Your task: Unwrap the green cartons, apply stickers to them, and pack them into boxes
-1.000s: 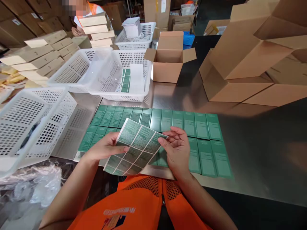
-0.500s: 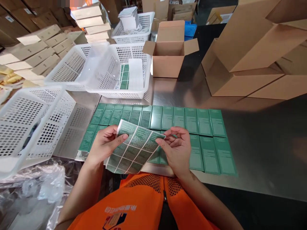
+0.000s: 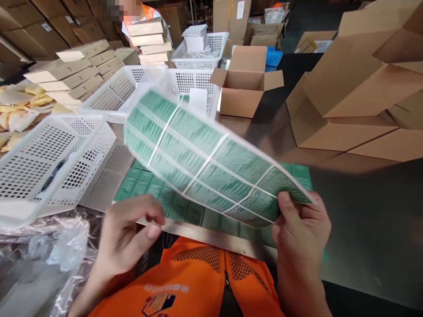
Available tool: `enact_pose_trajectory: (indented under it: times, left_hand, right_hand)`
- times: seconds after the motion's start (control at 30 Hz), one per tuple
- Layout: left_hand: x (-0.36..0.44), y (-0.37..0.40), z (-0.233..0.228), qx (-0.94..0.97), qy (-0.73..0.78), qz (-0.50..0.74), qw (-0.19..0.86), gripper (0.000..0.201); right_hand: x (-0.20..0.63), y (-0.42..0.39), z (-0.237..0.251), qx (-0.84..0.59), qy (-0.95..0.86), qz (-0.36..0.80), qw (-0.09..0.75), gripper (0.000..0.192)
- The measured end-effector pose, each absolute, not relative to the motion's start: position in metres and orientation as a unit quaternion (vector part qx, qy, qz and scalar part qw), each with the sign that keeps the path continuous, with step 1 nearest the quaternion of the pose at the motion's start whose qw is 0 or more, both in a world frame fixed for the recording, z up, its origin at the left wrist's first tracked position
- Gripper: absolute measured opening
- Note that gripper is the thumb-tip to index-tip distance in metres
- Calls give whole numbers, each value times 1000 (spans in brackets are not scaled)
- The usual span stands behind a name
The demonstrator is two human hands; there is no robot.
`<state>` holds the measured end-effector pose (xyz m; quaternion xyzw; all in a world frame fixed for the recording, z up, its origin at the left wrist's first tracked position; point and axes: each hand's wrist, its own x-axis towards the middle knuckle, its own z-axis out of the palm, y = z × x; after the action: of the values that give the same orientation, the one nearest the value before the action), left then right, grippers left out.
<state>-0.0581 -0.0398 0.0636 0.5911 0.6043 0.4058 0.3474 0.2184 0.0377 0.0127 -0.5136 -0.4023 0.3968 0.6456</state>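
Observation:
My right hand [image 3: 302, 224] grips one end of a green sticker sheet [image 3: 194, 154], thumb on top and fingers beneath. The sheet is marked off by white lines into several rectangles; it bows upward and stretches leftward, its far end blurred. My left hand [image 3: 132, 233] is apart from the sheet, at its lower left, with curled fingers and thumb tip close to the index fingertip. Whether something small is pinched there, I cannot make out. Under the sheet, green boxes [image 3: 178, 207] lie side by side in rows on the metal table, partly hidden.
White perforated baskets [image 3: 95, 127] stand at the left and back. An open carton [image 3: 243, 97] sits behind the sheet, and larger cartons [image 3: 346, 132] are at right. Stacked flat boxes [image 3: 72, 75] and a person in orange [image 3: 148, 15] are at back left. Clear plastic [image 3: 49, 255] lies lower left.
My left hand has let go of the sticker sheet and moved down and left. My right hand has carried the sheet to the right, and its free end has swung up.

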Motion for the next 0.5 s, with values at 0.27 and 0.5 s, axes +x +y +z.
enact_pose_trajectory:
  times: [0.27, 0.5]
  left_hand:
    - [-74, 19, 36, 267, 459, 720, 447, 56]
    - [-148, 15, 77, 373, 551, 529, 526, 38]
  right_hand:
    - [180, -3, -15, -484, -494, 535, 486, 31]
    - [201, 4, -9, -435, -580, 568, 389, 26]
